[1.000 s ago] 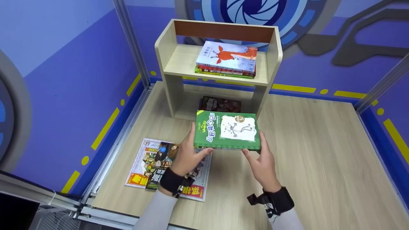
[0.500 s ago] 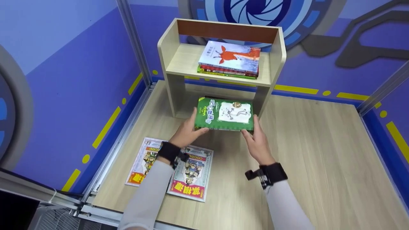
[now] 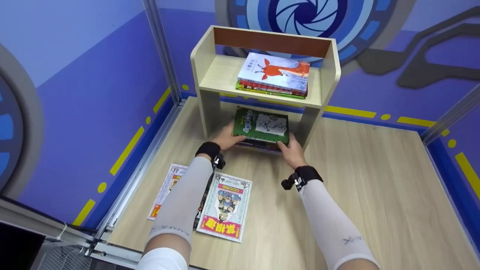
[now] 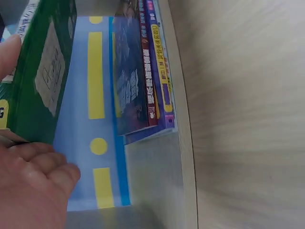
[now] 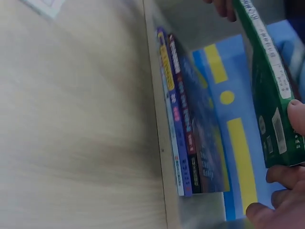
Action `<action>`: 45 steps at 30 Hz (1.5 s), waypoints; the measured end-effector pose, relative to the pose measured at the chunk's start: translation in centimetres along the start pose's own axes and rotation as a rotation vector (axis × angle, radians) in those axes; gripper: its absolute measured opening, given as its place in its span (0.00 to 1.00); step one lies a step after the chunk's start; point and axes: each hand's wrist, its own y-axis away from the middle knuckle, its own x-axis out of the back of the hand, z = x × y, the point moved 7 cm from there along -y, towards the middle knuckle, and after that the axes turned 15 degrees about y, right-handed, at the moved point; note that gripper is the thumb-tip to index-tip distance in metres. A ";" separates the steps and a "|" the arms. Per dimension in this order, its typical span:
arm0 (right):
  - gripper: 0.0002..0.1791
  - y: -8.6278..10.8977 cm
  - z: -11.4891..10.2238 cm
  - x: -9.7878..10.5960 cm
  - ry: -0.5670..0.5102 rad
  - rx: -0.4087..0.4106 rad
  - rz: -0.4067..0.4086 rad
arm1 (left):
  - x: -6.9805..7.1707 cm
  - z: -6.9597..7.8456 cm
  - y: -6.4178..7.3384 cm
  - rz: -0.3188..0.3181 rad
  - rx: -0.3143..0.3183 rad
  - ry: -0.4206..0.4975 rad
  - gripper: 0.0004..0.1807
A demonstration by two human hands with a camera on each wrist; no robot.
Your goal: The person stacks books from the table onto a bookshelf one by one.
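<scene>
A thick green book (image 3: pixel 244 128) with a white cartoon panel is inside the lower opening of the wooden bookshelf (image 3: pixel 205 112). My left hand (image 3: pixel 226 138) grips its left end, thumb on the near edge and fingers underneath. The opposite end is held by my right hand (image 3: pixel 293 153) in the same manner. Below the green book lies a small stack of books (image 4: pixel 131 81) on the bottom board, dark cover uppermost. Both wrist views show a gap between the green book and that stack. In the right wrist view, the green book's pale-lettered spine (image 5: pixel 268 45) faces me.
On the upper shelf rests another stack, topped by a book with an orange giraffe (image 3: pixel 275 71). Comic books (image 3: pixel 225 206) lie on the table (image 3: pixel 360 187) at front left, partly hidden by my left sleeve. Patterned walls (image 3: pixel 93 86) and metal posts (image 3: pixel 161 48) enclose the table.
Both hands have carried the green book forward and down, from in front of the bookshelf into its lower opening. The comics on the table have stayed in place.
</scene>
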 end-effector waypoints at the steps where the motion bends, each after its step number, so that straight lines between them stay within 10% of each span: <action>1: 0.39 -0.3 0.2 0.0 0.006 -0.006 -0.001 | 0.0 -0.1 -0.4 -0.005 0.012 -0.014 0.53; 10: 0.42 -1.7 0.1 -0.2 0.216 0.010 0.060 | -0.6 -1.1 -2.1 0.046 0.094 -0.181 0.51; 22: 0.40 1.8 -0.3 -1.4 0.272 0.077 0.171 | -3.0 -0.5 0.8 0.142 0.052 -0.263 0.52; 30: 0.47 7.2 -1.2 -3.8 0.186 0.061 0.092 | -7.6 1.3 7.4 0.064 -0.021 -0.565 0.61; 37: 0.49 13.3 -1.6 -6.7 0.216 0.110 0.056 | -11.5 1.1 14.6 0.022 -0.044 -0.593 0.60; 45: 0.48 18.1 -2.4 -7.2 0.391 0.211 0.092 | -10.4 -0.4 21.2 0.083 -0.073 -0.612 0.51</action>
